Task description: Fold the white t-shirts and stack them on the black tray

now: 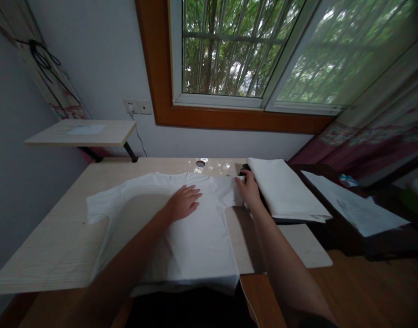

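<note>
A white T-shirt (198, 246) lies spread on the pale wooden desk (54, 237), its collar toward the wall and its hem hanging over the front edge. Flat on the chest of the shirt rests my left hand (184, 202), fingers stretched out. My right hand (250, 189) is at the end of the right sleeve (229, 189), its thumb and fingers closed on the sleeve's edge. The left sleeve (101, 205) is laid out to the side. Just right of my right hand is a folded white cloth (287, 191) on something dark.
A small raised shelf (82, 132) with a paper on it stands at the desk's back left. Behind the desk are a wall socket (136, 107) and a barred window (239, 50). Paper sheets (355, 205) lie on a dark surface at the right, near a curtain (383, 114).
</note>
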Demonstrator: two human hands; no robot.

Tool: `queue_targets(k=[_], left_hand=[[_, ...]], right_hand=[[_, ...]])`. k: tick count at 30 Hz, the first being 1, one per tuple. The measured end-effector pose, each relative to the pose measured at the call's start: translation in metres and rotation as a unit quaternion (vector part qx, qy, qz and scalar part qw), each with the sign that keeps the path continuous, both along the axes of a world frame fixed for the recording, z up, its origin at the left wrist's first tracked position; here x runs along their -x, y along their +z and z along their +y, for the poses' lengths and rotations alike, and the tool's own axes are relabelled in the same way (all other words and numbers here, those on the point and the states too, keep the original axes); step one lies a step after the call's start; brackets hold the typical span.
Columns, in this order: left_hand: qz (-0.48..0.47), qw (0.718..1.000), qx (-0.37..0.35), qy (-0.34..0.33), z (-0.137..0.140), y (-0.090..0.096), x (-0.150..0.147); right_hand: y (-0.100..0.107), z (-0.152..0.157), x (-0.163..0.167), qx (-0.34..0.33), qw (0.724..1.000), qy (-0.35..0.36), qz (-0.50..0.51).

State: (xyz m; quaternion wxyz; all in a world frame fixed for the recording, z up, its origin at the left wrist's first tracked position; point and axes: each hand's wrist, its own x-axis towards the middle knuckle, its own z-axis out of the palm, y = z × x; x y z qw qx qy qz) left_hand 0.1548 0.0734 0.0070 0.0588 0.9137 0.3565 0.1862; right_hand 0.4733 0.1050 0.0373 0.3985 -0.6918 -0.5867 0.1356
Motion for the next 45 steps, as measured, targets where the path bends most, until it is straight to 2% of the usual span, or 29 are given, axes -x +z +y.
queue_targets(k=[3, 6, 11, 14, 16, 18, 22, 24, 28, 35, 40, 45], left_hand=[[0.020, 1.000, 0.010, 0.001, -0.003, -0.001, -0.038], [0.039, 0.998, 0.023, 0.049, 0.008, -0.007, -0.057], [0.048, 0.991, 0.042, 0.118, 0.035, -0.016, -0.066], [0.038, 0.990, 0.033, 0.130, 0.044, -0.015, -0.069], [0.032, 0.990, 0.031, 0.132, 0.047, -0.014, -0.071], [0.027, 0.990, 0.034, 0.131, 0.052, -0.014, -0.072], [0.020, 0.993, 0.042, 0.108, 0.062, -0.019, -0.064], [0.006, 0.992, 0.046, 0.114, 0.066, -0.021, -0.058], [-0.076, 0.981, 0.050, 0.171, 0.068, -0.016, -0.042], [-0.110, 0.969, 0.088, 0.204, 0.055, -0.003, -0.019], [-0.108, 0.961, 0.164, 0.193, 0.039, -0.001, -0.017], [-0.141, 0.950, 0.193, 0.203, 0.038, -0.002, -0.016]], right_hand=[[0.012, -0.005, 0.009, -0.018, 0.999, 0.027, -0.024], [0.024, -0.010, 0.019, -0.038, 0.997, 0.052, -0.051], [0.035, -0.020, 0.034, -0.058, 0.992, 0.090, -0.071], [0.035, -0.025, 0.048, -0.086, 0.986, 0.135, -0.037], [0.035, -0.030, 0.059, -0.081, 0.981, 0.175, -0.004], [0.036, -0.036, 0.071, -0.059, 0.970, 0.233, 0.035], [0.034, -0.045, 0.081, 0.010, 0.919, 0.373, 0.127], [0.027, -0.046, 0.077, 0.018, 0.921, 0.361, 0.142], [0.003, -0.046, 0.055, -0.007, 0.961, 0.265, 0.076], [-0.022, -0.069, 0.027, 0.014, 0.956, 0.286, -0.061], [-0.032, -0.083, 0.033, 0.043, 0.965, 0.233, -0.108], [-0.041, -0.089, 0.047, 0.061, 0.982, 0.150, -0.098]])
